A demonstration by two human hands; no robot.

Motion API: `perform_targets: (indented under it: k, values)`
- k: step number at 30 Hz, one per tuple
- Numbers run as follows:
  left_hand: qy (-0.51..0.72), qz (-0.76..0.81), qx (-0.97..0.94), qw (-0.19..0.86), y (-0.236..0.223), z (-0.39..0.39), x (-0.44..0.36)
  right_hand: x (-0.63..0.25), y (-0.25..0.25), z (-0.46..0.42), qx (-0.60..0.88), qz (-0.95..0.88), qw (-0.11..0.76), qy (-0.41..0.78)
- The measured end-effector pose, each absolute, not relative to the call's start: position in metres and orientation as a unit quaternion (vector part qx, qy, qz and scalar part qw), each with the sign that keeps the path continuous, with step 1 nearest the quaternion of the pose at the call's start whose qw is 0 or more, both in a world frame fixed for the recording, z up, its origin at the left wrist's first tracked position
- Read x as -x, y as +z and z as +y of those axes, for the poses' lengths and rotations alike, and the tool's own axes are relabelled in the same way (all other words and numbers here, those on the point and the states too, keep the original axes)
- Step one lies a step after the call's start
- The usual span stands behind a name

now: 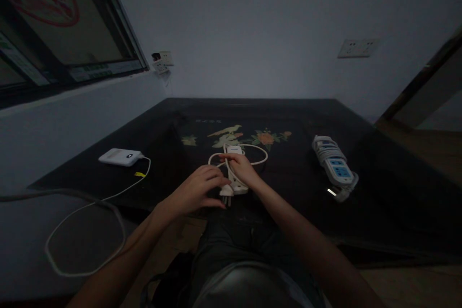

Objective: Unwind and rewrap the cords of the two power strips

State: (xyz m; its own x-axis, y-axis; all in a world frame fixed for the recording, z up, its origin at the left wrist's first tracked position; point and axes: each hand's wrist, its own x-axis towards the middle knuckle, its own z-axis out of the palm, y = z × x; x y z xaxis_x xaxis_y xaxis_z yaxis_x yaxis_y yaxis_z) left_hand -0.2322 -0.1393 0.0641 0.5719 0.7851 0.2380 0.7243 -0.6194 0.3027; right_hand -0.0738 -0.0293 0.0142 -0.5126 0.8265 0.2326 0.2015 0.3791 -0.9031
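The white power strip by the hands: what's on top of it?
Loops of white cord and the right hand cross over the power strip; the plug is by its near end. Its middle is mostly covered, so sockets there can't be seen.

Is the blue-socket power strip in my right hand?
No, the blue-socket power strip lies on the table, apart from your right hand.

Left hand [198,187] with thumb [213,203] and fingers [215,183] parted, right hand [243,167] half-curled, forearms [288,221] converging.
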Motion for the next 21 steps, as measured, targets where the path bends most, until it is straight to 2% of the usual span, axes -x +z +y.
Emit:
perform_targets:
  k: [6,13,17,21]
  values:
    - [0.175,0.584,-0.789,0.073,0.046,-0.119,0.231,0.072,0.015,-0.029,0.334,-0.700,0.374,0.508]
    - [0.193,0.626,-0.753,0.061,0.030,-0.104,0.227,0.065,0.022,-0.030,0.284,-0.599,0.397,0.634]
    - [0.171,0.646,-0.742,0.058,0.019,-0.096,0.224,0.066,0.025,-0.035,0.262,-0.605,0.408,0.631]
    - [0.183,0.674,-0.712,0.066,0.014,-0.089,0.222,0.073,0.024,-0.038,0.254,-0.669,0.415,0.562]
